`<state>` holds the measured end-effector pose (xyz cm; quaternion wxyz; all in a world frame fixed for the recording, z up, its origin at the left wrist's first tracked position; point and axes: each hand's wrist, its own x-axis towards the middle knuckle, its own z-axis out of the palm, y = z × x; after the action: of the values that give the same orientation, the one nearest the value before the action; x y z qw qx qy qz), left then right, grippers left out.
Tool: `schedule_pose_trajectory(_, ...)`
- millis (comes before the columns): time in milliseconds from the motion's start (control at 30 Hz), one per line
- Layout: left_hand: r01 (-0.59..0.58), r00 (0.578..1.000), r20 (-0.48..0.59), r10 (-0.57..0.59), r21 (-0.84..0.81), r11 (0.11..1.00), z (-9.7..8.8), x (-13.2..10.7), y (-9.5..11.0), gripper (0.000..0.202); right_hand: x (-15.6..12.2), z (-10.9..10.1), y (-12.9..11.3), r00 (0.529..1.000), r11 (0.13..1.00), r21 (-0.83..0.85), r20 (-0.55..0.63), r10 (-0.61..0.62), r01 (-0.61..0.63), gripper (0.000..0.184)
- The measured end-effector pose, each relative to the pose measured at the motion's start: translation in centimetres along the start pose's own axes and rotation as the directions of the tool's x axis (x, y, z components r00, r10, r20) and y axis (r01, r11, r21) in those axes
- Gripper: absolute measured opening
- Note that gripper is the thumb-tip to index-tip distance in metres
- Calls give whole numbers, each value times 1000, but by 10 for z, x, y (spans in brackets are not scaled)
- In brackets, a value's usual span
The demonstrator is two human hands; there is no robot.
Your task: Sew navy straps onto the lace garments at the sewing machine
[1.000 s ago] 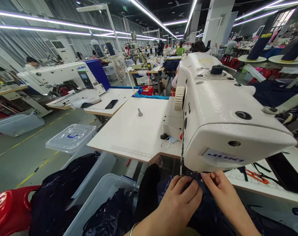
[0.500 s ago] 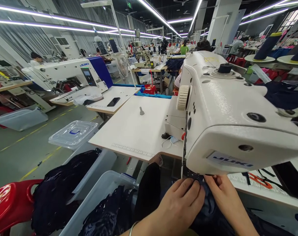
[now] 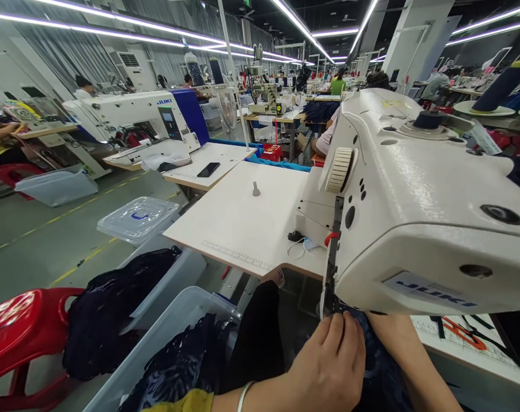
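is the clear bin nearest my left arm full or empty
Not empty: dark fabric lies heaped inside the clear bin, near its rim.

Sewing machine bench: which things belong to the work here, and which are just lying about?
In use: left hand, navy fabric, JUKI sewing machine.
Lying about: black phone, clear bin lid, red stool.

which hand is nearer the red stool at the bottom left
Left. The left hand rests on the dark fabric, well right of the red stool; the right hand is even farther right, partly hidden under the sewing machine head.
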<state>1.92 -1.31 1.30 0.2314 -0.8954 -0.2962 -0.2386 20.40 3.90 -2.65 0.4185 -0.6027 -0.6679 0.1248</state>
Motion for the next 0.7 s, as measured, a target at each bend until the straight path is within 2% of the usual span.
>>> schedule_pose_trajectory(167, 27, 999, -21, -27, 4, 1000, 3, 1, 3, 38, 2, 3, 6, 999, 999, -14, -11, -32, 32, 19)
schedule_pose_trajectory(367, 50, 999, -12, -50, -8, 999, 3, 3, 4, 37, 7, 6, 2, 998, 999, -13, -27, -49, 49, 17)
schedule_pose_trajectory(700, 78, 997, -17, -77, 14, 997, 5, 4, 7, 34, 8, 2, -6, 999, 999, -10, -2, 41, -41, 17)
